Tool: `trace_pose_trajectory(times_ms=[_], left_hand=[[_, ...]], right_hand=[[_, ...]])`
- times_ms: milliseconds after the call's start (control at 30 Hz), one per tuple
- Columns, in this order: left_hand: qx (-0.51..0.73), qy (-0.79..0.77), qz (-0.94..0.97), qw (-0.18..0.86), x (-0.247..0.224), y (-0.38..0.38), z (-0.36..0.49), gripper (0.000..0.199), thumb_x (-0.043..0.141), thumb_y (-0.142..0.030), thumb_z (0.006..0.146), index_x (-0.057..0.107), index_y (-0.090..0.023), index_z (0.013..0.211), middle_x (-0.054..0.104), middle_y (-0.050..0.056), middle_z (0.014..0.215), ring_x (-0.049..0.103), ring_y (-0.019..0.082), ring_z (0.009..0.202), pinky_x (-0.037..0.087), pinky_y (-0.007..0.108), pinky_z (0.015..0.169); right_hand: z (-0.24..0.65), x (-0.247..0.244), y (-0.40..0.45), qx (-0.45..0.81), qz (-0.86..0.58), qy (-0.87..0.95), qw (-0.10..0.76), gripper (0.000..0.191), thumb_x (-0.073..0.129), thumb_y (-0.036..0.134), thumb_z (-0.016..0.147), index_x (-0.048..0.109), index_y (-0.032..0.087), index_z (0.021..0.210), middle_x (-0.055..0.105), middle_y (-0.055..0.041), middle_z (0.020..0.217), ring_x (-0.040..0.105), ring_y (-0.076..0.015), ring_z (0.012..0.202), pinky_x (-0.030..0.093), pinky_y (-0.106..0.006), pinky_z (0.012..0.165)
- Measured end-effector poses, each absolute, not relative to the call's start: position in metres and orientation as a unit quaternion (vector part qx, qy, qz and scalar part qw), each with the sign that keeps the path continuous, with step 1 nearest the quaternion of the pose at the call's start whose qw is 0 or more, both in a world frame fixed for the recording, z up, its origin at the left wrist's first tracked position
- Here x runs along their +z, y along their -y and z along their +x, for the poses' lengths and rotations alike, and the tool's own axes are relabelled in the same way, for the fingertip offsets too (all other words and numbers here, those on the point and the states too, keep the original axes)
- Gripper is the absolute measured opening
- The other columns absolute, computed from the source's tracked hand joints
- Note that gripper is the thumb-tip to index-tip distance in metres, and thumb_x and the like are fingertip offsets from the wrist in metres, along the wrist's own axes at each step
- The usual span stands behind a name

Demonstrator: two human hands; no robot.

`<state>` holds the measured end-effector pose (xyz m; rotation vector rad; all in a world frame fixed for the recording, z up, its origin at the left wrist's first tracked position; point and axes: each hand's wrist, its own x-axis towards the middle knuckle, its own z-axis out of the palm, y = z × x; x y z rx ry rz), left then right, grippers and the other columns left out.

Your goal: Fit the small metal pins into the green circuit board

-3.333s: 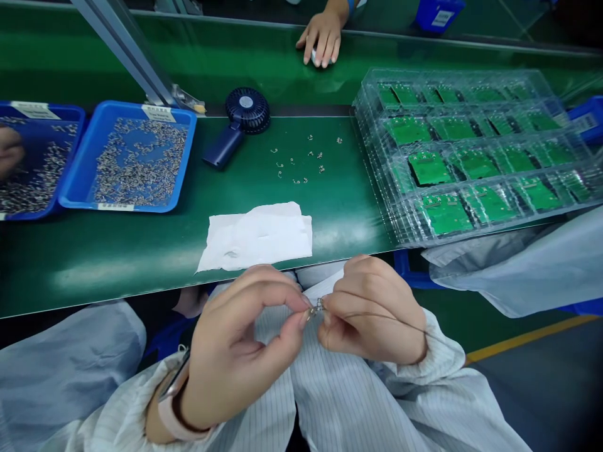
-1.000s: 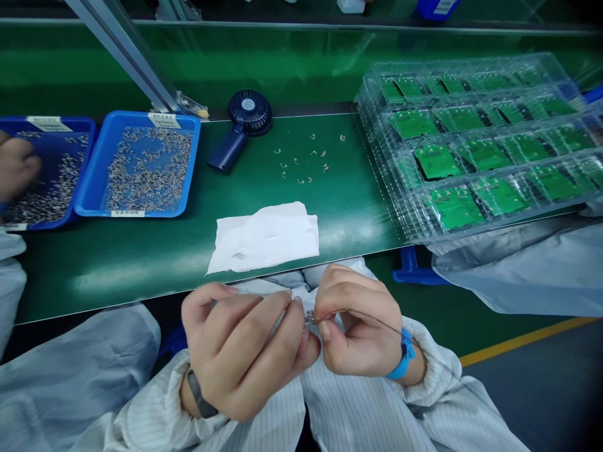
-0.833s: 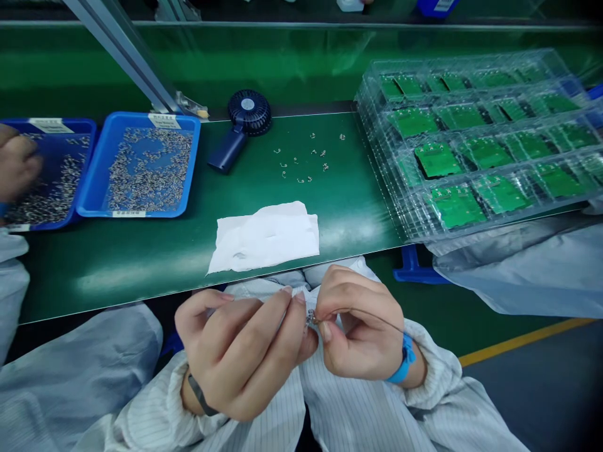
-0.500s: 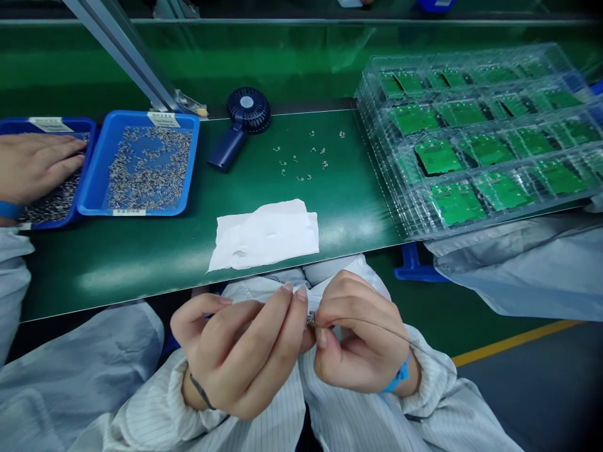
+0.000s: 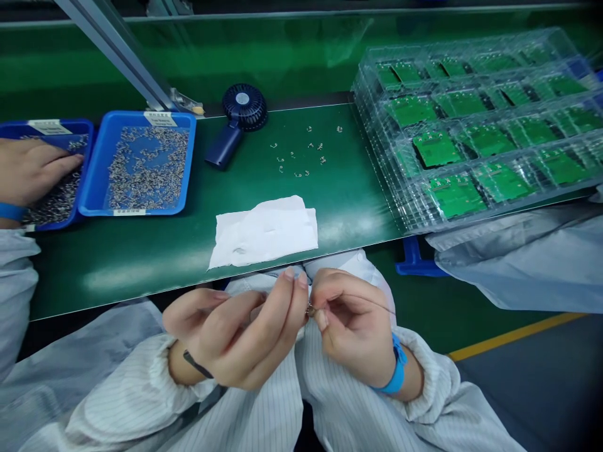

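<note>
My left hand (image 5: 245, 333) is closed in front of my lap, its fingertips pressed together beside a small shiny metal piece (image 5: 309, 309). From the other side, my right hand (image 5: 355, 323) pinches the same piece between thumb and forefinger. The fingers cover most of it, so its exact kind is unclear. A thin wire or cord runs from the right fingers back over that hand. Just beyond my hands, a white paper sheet (image 5: 266, 232) lies at the table's front edge. Several small bent metal pieces (image 5: 298, 174) are scattered further back on the green table (image 5: 155, 254).
Two blue trays of small metal parts stand left: one tray (image 5: 85, 204) beside another (image 5: 190, 157). Another person's hand (image 5: 35, 169) reaches into the outer one. A dark blue handheld fan (image 5: 226, 145) lies behind. Stacked clear plastic trays (image 5: 400, 210) hold green circuit boards (image 5: 455, 194) at right.
My right hand has turned at the wrist, showing more of its blue band. Both hands stay together at the metal piece. The other person's hand has shifted slightly in the tray.
</note>
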<state>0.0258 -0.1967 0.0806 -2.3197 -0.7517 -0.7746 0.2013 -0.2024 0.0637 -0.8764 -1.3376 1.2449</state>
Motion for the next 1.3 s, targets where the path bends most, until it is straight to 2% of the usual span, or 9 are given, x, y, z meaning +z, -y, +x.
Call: trace_pose_trajectory(times_ms=[267,467,533,733,867,967,1100,1200,1300], left_hand=[[-0.274,0.215,-0.882,0.317,0.096,0.182,0.021,0.017,0.065,-0.011,0.073,0.071,-0.026,0.069,0.076,-0.007,0.082,0.049,0.006,0.045,0.021,0.024,0.036],[-0.217,0.308,-0.918,0.125,0.070,0.189,-0.003,0.038,0.063,-0.020,0.079,0.067,-0.042,0.109,0.076,-0.005,0.089,0.043,0.010,0.043,0.015,0.030,0.037],[-0.201,0.309,-0.924,0.100,0.070,0.188,-0.004,0.041,0.064,-0.019,0.078,0.065,-0.043,0.112,0.075,-0.005,0.090,0.046,0.011,0.045,0.017,0.030,0.037],[-0.253,0.139,-0.911,0.294,0.096,0.167,0.014,0.017,0.065,-0.011,0.076,0.072,-0.027,0.074,0.075,-0.007,0.086,0.048,0.006,0.048,0.020,0.026,0.034],[-0.218,0.199,-0.915,0.274,0.088,0.166,0.020,0.016,0.064,-0.012,0.078,0.073,-0.024,0.085,0.077,-0.006,0.089,0.054,0.010,0.052,0.032,0.028,0.043],[-0.281,0.370,-0.879,0.108,0.071,0.172,0.028,0.013,0.067,-0.015,0.078,0.069,-0.019,0.090,0.077,-0.003,0.082,0.060,0.014,0.059,0.041,0.036,0.060],[-0.272,0.485,-0.822,-0.125,0.057,0.177,0.038,0.013,0.058,-0.010,0.082,0.064,-0.021,0.081,0.073,-0.003,0.077,0.061,0.015,0.071,0.043,0.035,0.071],[-0.260,0.508,-0.803,-0.173,0.054,0.177,0.041,0.015,0.055,-0.010,0.083,0.061,-0.020,0.074,0.069,-0.002,0.073,0.058,0.015,0.072,0.043,0.034,0.072],[-0.243,0.506,-0.810,-0.169,0.054,0.176,0.040,0.014,0.054,-0.011,0.083,0.061,-0.019,0.073,0.066,-0.002,0.069,0.056,0.016,0.071,0.042,0.035,0.072]], right_hand=[[0.199,0.063,0.207,0.719,-0.329,0.383,0.477,0.009,0.065,0.015,0.076,0.057,0.018,0.071,0.054,0.0027,0.064,0.047,-0.0080,0.057,0.042,-0.020,0.053],[0.200,0.059,0.214,0.781,-0.298,0.303,0.456,0.009,0.068,0.019,0.081,0.060,0.019,0.076,0.050,0.0046,0.063,0.038,-0.0061,0.052,0.036,-0.020,0.050],[0.201,0.060,0.213,0.791,-0.292,0.294,0.450,0.008,0.069,0.018,0.080,0.061,0.018,0.076,0.050,0.0048,0.062,0.039,-0.0059,0.052,0.034,-0.020,0.050],[0.207,0.067,0.201,0.862,-0.294,0.195,0.364,0.015,0.069,0.022,0.076,0.057,0.017,0.068,0.044,0.0072,0.051,0.031,-0.0043,0.045,0.026,-0.019,0.045],[0.218,0.067,0.190,0.883,-0.299,0.219,0.287,0.014,0.063,0.025,0.081,0.054,0.017,0.073,0.043,0.0061,0.057,0.033,-0.0056,0.048,0.025,-0.019,0.044],[0.224,0.060,0.185,0.802,-0.336,0.383,0.311,0.011,0.058,0.028,0.085,0.055,0.018,0.080,0.048,0.0035,0.065,0.041,-0.0083,0.054,0.035,-0.022,0.048],[0.224,0.043,0.180,0.406,-0.413,0.713,0.394,0.011,0.062,0.017,0.083,0.059,0.019,0.094,0.060,-0.0031,0.085,0.053,-0.0151,0.076,0.046,-0.031,0.069],[0.221,0.033,0.174,0.177,-0.383,0.822,0.382,0.021,0.062,0.011,0.082,0.060,0.015,0.103,0.064,-0.0077,0.091,0.054,-0.0188,0.082,0.047,-0.035,0.073],[0.221,0.032,0.165,0.124,-0.351,0.858,0.355,0.024,0.060,0.008,0.083,0.060,0.013,0.107,0.066,-0.0083,0.089,0.056,-0.0189,0.080,0.049,-0.035,0.071]])
